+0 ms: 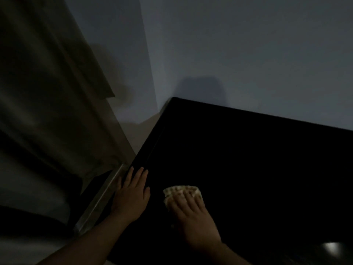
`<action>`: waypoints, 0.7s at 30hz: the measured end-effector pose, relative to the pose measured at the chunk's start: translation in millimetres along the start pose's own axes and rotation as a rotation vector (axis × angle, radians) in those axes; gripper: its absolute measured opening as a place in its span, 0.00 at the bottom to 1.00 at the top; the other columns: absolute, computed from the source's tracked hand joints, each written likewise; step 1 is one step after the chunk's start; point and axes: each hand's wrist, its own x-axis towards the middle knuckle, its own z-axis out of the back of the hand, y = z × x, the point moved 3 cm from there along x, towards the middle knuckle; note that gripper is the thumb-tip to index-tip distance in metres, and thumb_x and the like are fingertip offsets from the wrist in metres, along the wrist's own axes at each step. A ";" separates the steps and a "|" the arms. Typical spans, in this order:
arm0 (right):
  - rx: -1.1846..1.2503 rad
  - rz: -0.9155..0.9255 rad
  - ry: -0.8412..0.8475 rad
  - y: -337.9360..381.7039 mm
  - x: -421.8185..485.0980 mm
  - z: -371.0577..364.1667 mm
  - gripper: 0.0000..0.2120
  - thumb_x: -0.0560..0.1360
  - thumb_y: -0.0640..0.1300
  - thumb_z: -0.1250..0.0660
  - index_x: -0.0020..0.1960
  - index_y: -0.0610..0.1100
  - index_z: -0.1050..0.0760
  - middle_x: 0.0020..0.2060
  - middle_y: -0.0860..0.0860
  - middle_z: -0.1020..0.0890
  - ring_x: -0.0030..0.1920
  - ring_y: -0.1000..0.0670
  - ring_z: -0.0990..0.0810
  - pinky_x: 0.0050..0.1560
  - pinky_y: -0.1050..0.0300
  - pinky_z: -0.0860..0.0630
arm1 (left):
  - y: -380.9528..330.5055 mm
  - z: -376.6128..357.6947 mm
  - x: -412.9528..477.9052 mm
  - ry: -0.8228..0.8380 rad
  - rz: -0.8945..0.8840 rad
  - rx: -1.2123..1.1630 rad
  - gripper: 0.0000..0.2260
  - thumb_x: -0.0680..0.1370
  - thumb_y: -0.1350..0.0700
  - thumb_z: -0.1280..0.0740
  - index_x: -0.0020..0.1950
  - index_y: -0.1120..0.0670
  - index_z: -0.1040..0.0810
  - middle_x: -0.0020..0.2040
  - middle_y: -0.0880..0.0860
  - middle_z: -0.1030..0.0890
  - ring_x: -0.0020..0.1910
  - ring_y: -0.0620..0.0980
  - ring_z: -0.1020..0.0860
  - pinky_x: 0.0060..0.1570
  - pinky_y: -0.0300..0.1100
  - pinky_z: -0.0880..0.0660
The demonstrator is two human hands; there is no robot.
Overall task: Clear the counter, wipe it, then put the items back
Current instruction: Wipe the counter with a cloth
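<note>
Grip of the right hand (191,213) is flat, pressing the cloth (179,190) near the left edge of the desk (248,159), left hand (131,196) flat beside it; overlapping strokes toward the far corner would wipe best.

The surface (248,169) filling the lower right of the frame is black, the cloth (181,192) at lower centre is pale cream with small dark speckles, the wall (248,54) above is grey-blue, and the curtain (47,83) at left is drab beige.

Bare left hand (131,197), bare right hand (191,213), bare forearms (86,243).
</note>
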 end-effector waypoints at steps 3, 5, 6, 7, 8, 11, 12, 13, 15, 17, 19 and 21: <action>-0.085 -0.020 0.002 -37.4 19.2 13.6 0.32 0.68 0.60 0.47 0.69 0.48 0.35 0.65 0.48 0.24 0.63 0.42 0.24 0.65 0.42 0.32 | 20.3 -3.5 2.3 0.005 0.042 -0.035 0.25 0.83 0.46 0.53 0.78 0.50 0.56 0.78 0.46 0.58 0.77 0.49 0.60 0.74 0.52 0.58; -0.012 -0.284 -0.028 -72.5 30.3 26.9 0.38 0.69 0.61 0.54 0.74 0.44 0.42 0.73 0.48 0.36 0.70 0.41 0.33 0.67 0.39 0.37 | 31.3 -10.2 7.0 0.031 0.051 -0.126 0.26 0.83 0.47 0.51 0.78 0.51 0.57 0.78 0.47 0.58 0.77 0.49 0.58 0.74 0.51 0.57; -0.001 -0.410 -0.049 -75.5 33.0 31.4 0.40 0.68 0.62 0.58 0.76 0.43 0.48 0.75 0.49 0.44 0.74 0.42 0.40 0.71 0.39 0.42 | 34.3 -13.5 9.2 0.054 0.053 -0.198 0.27 0.83 0.47 0.51 0.78 0.51 0.58 0.78 0.48 0.59 0.77 0.49 0.57 0.74 0.50 0.55; -0.002 -0.468 -0.065 -64.5 34.0 29.7 0.40 0.68 0.61 0.58 0.76 0.43 0.48 0.75 0.48 0.45 0.74 0.41 0.41 0.71 0.39 0.44 | 36.1 -16.1 10.6 0.080 0.061 -0.269 0.28 0.83 0.47 0.50 0.78 0.51 0.59 0.78 0.48 0.60 0.77 0.49 0.56 0.75 0.49 0.54; 0.027 -0.412 -0.023 -43.4 34.6 22.2 0.38 0.69 0.58 0.54 0.75 0.42 0.44 0.74 0.46 0.39 0.71 0.40 0.35 0.70 0.38 0.43 | 37.3 -18.8 12.7 0.105 0.071 -0.325 0.28 0.82 0.47 0.49 0.78 0.51 0.60 0.78 0.47 0.61 0.77 0.49 0.57 0.75 0.49 0.53; -0.032 0.018 0.023 15.7 25.9 -3.2 0.33 0.70 0.58 0.46 0.74 0.49 0.41 0.66 0.49 0.26 0.66 0.43 0.30 0.70 0.45 0.50 | 38.8 -22.0 21.3 0.169 0.110 -0.350 0.29 0.82 0.46 0.49 0.77 0.49 0.63 0.78 0.46 0.63 0.77 0.51 0.59 0.75 0.50 0.53; -0.049 0.093 0.065 13.6 26.2 -2.7 0.33 0.71 0.60 0.46 0.73 0.50 0.40 0.65 0.51 0.24 0.66 0.45 0.30 0.70 0.47 0.49 | 38.9 -19.8 23.3 0.189 0.115 -0.355 0.29 0.82 0.46 0.49 0.77 0.49 0.63 0.78 0.46 0.63 0.77 0.52 0.59 0.75 0.50 0.53; -0.085 0.107 0.076 1.1 31.0 2.7 0.32 0.71 0.61 0.47 0.73 0.50 0.40 0.65 0.51 0.24 0.66 0.46 0.28 0.68 0.47 0.45 | 39.4 -17.9 24.9 0.206 0.114 -0.372 0.29 0.82 0.46 0.49 0.77 0.48 0.63 0.78 0.46 0.63 0.77 0.52 0.59 0.75 0.49 0.53; -0.157 0.009 0.042 -31.9 49.2 17.8 0.34 0.74 0.64 0.55 0.75 0.48 0.45 0.68 0.47 0.27 0.69 0.44 0.31 0.66 0.42 0.37 | 40.6 -15.1 26.5 0.248 0.107 -0.428 0.28 0.83 0.47 0.50 0.77 0.48 0.62 0.78 0.46 0.63 0.77 0.52 0.59 0.75 0.49 0.53; -0.051 -0.258 0.050 -58.5 69.8 35.0 0.42 0.71 0.69 0.70 0.77 0.47 0.52 0.75 0.47 0.41 0.75 0.43 0.45 0.73 0.40 0.44 | 42.4 -15.6 28.6 0.244 0.115 -0.492 0.27 0.83 0.49 0.50 0.77 0.47 0.61 0.78 0.46 0.62 0.77 0.52 0.58 0.75 0.50 0.52; -0.013 -0.393 0.029 -35.3 83.7 32.8 0.36 0.74 0.62 0.58 0.76 0.45 0.46 0.76 0.45 0.42 0.75 0.41 0.44 0.73 0.40 0.48 | 45.3 -16.1 34.8 0.190 0.143 -0.570 0.27 0.83 0.51 0.49 0.78 0.48 0.59 0.78 0.47 0.58 0.77 0.52 0.54 0.75 0.50 0.51; 0.014 -0.215 0.042 17.7 93.5 17.7 0.32 0.69 0.56 0.47 0.69 0.44 0.32 0.68 0.44 0.28 0.65 0.38 0.27 0.68 0.39 0.42 | 47.7 -15.0 43.2 0.094 0.186 -0.823 0.26 0.82 0.56 0.46 0.78 0.50 0.51 0.78 0.51 0.48 0.76 0.52 0.46 0.75 0.48 0.47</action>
